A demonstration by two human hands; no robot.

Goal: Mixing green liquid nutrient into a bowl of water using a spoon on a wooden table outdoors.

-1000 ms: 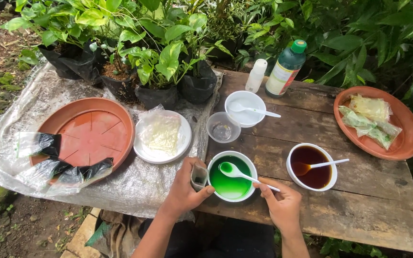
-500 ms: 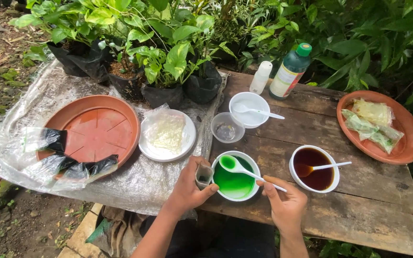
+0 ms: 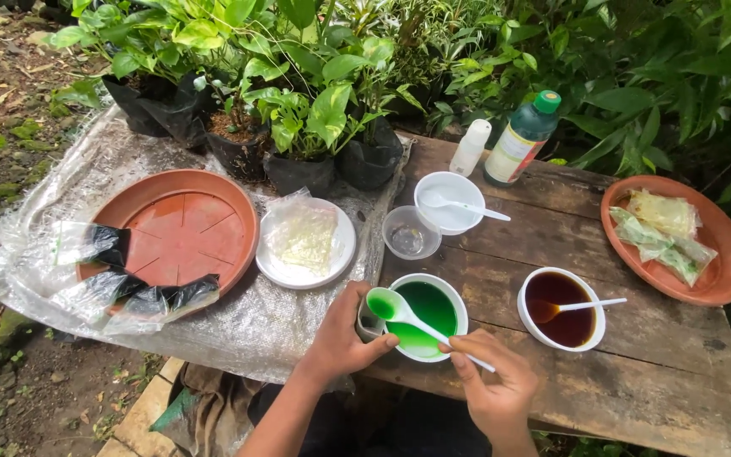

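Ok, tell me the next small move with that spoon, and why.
Probably tip the spoon in the right hand into the small cup the left hand holds: its scoop carries green liquid and hovers beside the cup at the green bowl's rim.

On the bench [image 3: 636,372], the bowl of liquid [image 3: 433,309] sits at the near edge, with a second bowl [image 3: 562,309] to its right and a small cup [image 3: 410,233] behind it. Further back stand a third bowl [image 3: 448,201] and two bottles [image 3: 501,140]. A saucer [image 3: 181,227] and plate [image 3: 305,244] lie left on plastic sheeting [image 3: 239,330], potted plants [image 3: 298,127] behind them; a dish of packets [image 3: 677,241] lies far right.
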